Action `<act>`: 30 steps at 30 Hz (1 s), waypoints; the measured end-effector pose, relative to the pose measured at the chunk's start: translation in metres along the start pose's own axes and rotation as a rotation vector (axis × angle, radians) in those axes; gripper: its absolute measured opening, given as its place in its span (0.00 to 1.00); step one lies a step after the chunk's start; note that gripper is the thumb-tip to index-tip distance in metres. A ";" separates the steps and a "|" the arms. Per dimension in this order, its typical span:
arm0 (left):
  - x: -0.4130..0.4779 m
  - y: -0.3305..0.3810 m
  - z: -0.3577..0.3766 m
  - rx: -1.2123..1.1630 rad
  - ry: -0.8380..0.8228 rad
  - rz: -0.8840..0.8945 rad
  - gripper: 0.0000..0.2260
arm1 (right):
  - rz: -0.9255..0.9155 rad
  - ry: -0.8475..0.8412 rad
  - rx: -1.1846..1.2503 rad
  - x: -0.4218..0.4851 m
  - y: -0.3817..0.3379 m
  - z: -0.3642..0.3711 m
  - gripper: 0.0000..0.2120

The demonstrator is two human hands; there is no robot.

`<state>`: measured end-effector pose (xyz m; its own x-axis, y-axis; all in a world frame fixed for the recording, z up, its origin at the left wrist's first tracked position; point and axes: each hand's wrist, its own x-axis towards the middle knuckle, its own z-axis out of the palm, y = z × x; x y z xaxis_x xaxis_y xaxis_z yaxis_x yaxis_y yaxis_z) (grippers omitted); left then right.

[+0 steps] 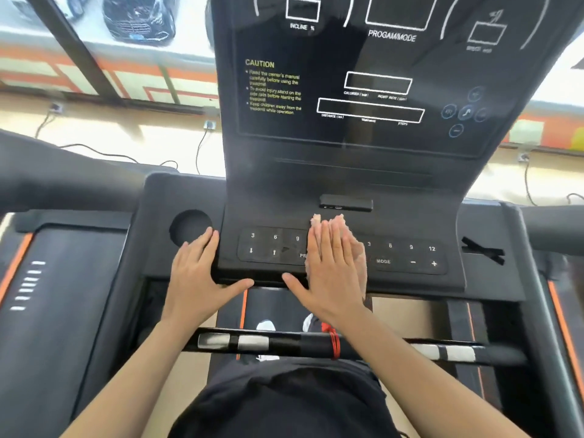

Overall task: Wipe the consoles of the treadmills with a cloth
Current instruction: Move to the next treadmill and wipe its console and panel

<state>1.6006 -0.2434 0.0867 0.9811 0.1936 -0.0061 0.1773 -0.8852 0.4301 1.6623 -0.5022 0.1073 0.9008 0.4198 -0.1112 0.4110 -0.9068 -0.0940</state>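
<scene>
A black treadmill console (pixel 363 172) fills the middle of the head view, with a display panel above and a button strip (pixel 407 256) below. My right hand (pixel 328 263) lies flat, fingers together, on the middle of the button strip, pressing a pale pinkish cloth (pixel 360 248) against it. The cloth peeks out beyond the fingertips and along the hand's right side. My left hand (pixel 197 273) rests open on the console's left front corner, fingers spread, thumb along the front edge, holding nothing.
A round cup holder (pixel 189 227) sits left of the buttons. A small black slot (pixel 346 203) lies above the cloth. A handlebar (pixel 316 344) with silver sensors crosses below my wrists. Neighbouring treadmills (pixel 63 295) flank both sides. Wall sockets and cables run behind.
</scene>
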 end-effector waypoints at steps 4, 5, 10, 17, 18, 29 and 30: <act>0.001 -0.002 0.003 -0.044 -0.003 0.048 0.51 | -0.091 -0.021 0.028 0.016 -0.035 0.001 0.49; 0.001 -0.006 0.001 -0.063 -0.012 0.069 0.51 | -0.127 -0.027 0.032 0.021 -0.045 0.001 0.49; -0.006 -0.026 -0.008 -0.196 -0.043 0.152 0.42 | -0.297 -0.060 0.043 0.039 -0.091 0.007 0.46; -0.036 -0.053 -0.016 -0.021 0.023 0.071 0.39 | -0.627 -0.056 -0.015 0.049 -0.129 0.028 0.36; -0.037 -0.053 -0.015 -0.045 0.025 0.065 0.39 | -0.655 -0.047 -0.023 0.050 -0.129 0.030 0.35; -0.039 -0.030 -0.005 -0.031 0.075 0.004 0.36 | -0.385 0.025 0.018 0.038 -0.078 0.020 0.27; -0.040 -0.023 -0.003 -0.027 0.086 0.004 0.36 | -0.321 0.021 0.021 0.036 -0.066 0.018 0.28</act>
<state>1.5569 -0.2298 0.0801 0.9711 0.2271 0.0731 0.1703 -0.8744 0.4543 1.6652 -0.4266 0.0913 0.7287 0.6828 -0.0520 0.6716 -0.7274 -0.1409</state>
